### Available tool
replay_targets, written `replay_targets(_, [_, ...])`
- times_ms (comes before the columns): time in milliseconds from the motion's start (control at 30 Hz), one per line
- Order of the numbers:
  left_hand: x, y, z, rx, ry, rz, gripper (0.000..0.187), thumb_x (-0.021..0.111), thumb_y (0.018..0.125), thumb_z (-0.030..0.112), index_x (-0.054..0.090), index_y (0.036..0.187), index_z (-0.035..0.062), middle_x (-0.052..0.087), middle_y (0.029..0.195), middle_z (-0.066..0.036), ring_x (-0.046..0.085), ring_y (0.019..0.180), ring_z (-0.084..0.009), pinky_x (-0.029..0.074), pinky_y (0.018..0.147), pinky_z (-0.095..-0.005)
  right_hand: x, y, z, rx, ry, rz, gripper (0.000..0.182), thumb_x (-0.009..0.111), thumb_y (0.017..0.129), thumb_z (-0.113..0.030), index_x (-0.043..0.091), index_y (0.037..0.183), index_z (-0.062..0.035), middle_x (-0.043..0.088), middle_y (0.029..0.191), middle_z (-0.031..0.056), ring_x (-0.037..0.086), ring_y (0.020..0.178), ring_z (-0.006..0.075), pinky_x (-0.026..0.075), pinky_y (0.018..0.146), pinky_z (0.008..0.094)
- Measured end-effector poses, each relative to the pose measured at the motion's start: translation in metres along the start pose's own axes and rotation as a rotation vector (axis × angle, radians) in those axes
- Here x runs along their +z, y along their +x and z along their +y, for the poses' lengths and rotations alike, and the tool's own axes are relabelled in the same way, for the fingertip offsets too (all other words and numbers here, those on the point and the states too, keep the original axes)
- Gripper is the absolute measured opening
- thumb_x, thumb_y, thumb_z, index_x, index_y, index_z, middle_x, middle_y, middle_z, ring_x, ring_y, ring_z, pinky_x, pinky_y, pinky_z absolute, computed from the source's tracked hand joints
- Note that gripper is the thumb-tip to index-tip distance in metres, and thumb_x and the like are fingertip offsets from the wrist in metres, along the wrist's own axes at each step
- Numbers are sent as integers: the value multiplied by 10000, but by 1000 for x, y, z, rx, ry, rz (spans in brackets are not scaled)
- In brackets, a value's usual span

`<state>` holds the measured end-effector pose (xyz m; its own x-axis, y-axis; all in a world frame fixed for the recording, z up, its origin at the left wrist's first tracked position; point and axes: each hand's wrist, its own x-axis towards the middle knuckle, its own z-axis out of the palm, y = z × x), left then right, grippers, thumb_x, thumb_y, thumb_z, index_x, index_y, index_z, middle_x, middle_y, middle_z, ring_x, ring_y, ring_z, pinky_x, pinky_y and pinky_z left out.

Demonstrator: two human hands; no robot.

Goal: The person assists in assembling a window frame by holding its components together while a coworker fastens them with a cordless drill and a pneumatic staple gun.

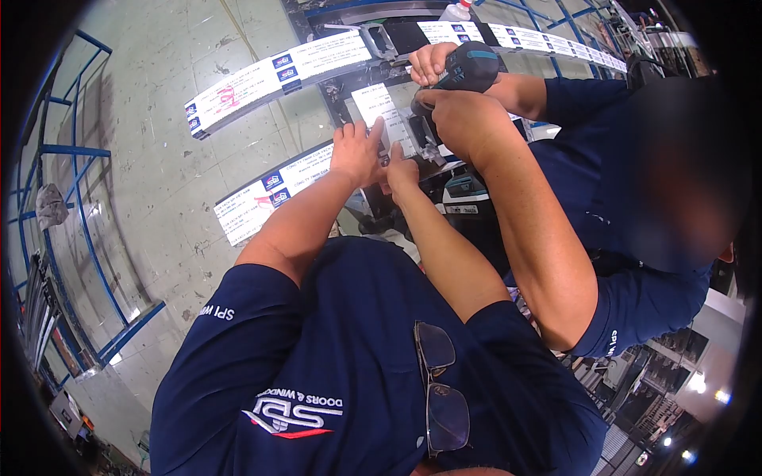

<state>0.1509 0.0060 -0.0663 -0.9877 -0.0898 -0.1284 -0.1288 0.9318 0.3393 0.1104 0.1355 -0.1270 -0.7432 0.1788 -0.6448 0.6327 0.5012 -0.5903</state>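
White printed piece (373, 101) sits at the far side of both hands, long axis far-left to near-right. Left hand (356, 155) nearer its middle, fingers partly spread; right hand (402, 174) at near end, can't tell if pinching.

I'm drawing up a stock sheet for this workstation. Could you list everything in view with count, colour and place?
White-labelled bars: at least three, white with blue logos, upper left, centre left, upper right
White-labelled piece: one, white, at both hands
Power tool: one, black and teal, in the co-worker's hands
Bottle: one, pale with red cap, top edge
Metal racking: count unclear, blue, left
Sunglasses: one pair, dark, at wearer's chest
Co-worker: one, navy shirt, right
Background clutter: too small to tell
Shirt: one, navy, bottom centre
Left hand, right hand: two, bare, centre
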Motion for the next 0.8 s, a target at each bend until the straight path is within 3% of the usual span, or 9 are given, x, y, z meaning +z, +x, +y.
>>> replay_targets(400, [-1,0,1,-8,5,2,1075,809,725,567,299,1578,158,513,1258,-182,491,1201,-353,350,1074,-468,-4,-13,-9,-6,22,-4,799,502,996,-628,683,1062,147,752,967,249,724,1013,358,544,908,420])
replay_targets(800, [1,0,0,-5,-4,11,1065,800,732,571,305,1578,157,515,1260,-183,496,1199,-355,355,1070,-471,-1,-3,-2,-5,20,4,814,502,998,-632,667,1109,158,731,1054,285,691,1104,387,516,963,438])
